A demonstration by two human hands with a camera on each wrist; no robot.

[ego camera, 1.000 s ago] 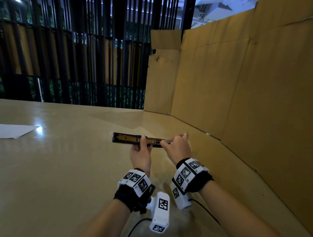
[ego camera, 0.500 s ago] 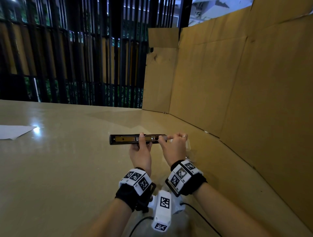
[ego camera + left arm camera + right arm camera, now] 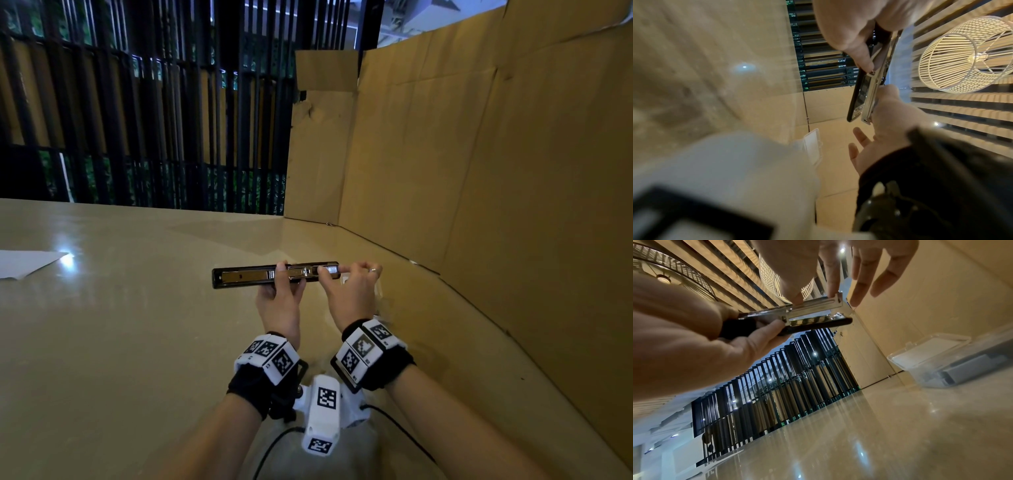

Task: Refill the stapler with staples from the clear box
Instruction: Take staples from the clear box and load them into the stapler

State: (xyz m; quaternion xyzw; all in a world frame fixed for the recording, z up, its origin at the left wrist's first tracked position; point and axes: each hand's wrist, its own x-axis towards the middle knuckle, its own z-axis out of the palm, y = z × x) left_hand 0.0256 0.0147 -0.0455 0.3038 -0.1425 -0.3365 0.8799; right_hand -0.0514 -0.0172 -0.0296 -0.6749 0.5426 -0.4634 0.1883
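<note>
The black stapler (image 3: 246, 278) lies opened out flat and level above the table, its metal magazine (image 3: 813, 305) facing up. My left hand (image 3: 281, 286) grips its middle, thumb over the top. My right hand (image 3: 330, 274) pinches the right end of the magazine between thumb and forefinger, the other fingers (image 3: 861, 288) spread loose. The clear box (image 3: 937, 360) stands open on the table below and to the right, with grey staple strips inside. In the head view my right hand hides most of the clear box (image 3: 381, 298). Its lid (image 3: 813, 146) shows in the left wrist view.
A tall cardboard wall (image 3: 479, 171) runs along the right side and the far right corner. A white sheet of paper (image 3: 24, 262) lies at the far left of the beige table (image 3: 120, 342). Black vertical bars (image 3: 137, 120) stand behind the table's far edge.
The stapler has gone from a slight tilt to level. Both hands keep their hold, and the right fingers have shifted a little along the magazine's right end.
</note>
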